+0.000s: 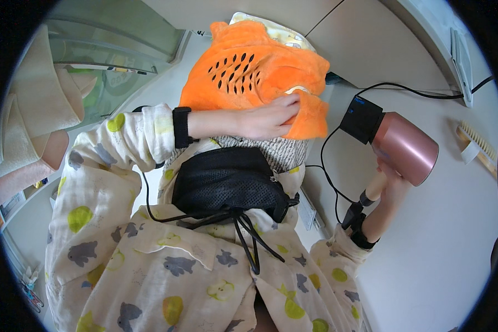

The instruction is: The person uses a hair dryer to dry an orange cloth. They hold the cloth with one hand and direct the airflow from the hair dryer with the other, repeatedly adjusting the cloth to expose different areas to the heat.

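Observation:
My left hand (269, 118) grips a fold at the lower right edge of an orange plush fabric piece (232, 93), its fingertips partly hidden in the fold. Black seed-shaped marks cover part of the plush, and a small whitish strip shows just above my fingers. In my right hand (394, 176) is the handle of a metallic pink hair dryer (406, 147). Its black nozzle (362, 118) points left towards the plush, with a gap between them. Whether the dryer is running cannot be told. Behind the plush lies a cream patterned fabric (288, 33).
A wooden-handled brush (477, 143) is at the far right. A black cable (411, 84) runs past the nozzle; thinner cables hang near my right wrist. A black mesh pouch (236, 182) rests against my torso. Pale towels (45, 91) hang at the left beside a glass panel (116, 50).

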Motion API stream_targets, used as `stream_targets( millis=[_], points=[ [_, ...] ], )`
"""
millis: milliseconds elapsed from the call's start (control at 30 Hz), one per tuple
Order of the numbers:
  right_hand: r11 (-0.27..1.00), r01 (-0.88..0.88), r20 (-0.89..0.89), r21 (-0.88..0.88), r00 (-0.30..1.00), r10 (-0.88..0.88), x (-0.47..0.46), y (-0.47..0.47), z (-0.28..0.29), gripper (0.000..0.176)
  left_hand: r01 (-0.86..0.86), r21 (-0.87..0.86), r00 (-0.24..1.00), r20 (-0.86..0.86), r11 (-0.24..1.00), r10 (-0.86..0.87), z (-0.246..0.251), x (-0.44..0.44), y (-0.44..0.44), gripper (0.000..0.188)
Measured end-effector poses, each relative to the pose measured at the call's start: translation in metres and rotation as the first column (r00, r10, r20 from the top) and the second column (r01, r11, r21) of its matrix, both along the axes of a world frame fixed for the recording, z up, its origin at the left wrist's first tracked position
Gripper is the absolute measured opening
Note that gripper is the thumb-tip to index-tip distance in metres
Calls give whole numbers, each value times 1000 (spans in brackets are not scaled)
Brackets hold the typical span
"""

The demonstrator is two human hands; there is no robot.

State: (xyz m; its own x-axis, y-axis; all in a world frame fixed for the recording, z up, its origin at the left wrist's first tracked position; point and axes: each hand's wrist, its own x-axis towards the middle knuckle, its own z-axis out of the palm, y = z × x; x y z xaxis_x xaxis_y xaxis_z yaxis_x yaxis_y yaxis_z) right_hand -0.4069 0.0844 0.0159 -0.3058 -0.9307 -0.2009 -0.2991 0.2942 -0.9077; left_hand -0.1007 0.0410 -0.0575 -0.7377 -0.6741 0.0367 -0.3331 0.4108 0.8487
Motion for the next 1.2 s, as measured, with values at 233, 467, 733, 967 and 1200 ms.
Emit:
stream_targets(
  millis=[233, 467, 733, 967, 1200],
  points=[
    [989, 44, -20, -142, 999, -48, 7, 7, 5, 34, 76, 588, 993, 26, 805, -113, 2, 12, 12, 53],
    [987, 3, -114, -159, 993, -21, 7, 9, 9, 34, -64, 153, 997, 47, 986, 57, 2, 18, 27, 42],
    [994, -14, -179, -111, 984, -6, 15, 10, 8, 31, -268, 899, 666, -87, 347, 741, -1, 25, -36, 37],
    [916, -306, -498, -259, 855, 145, 44, 3, -9, 47, -83, 993, 630, -18, 90, 777, 23, 11, -39, 36],
    [885, -351, -435, -307, 879, 198, 50, -4, -11, 50, -270, 904, 785, 7, 332, 620, 8, 23, -34, 37]
  ],
)
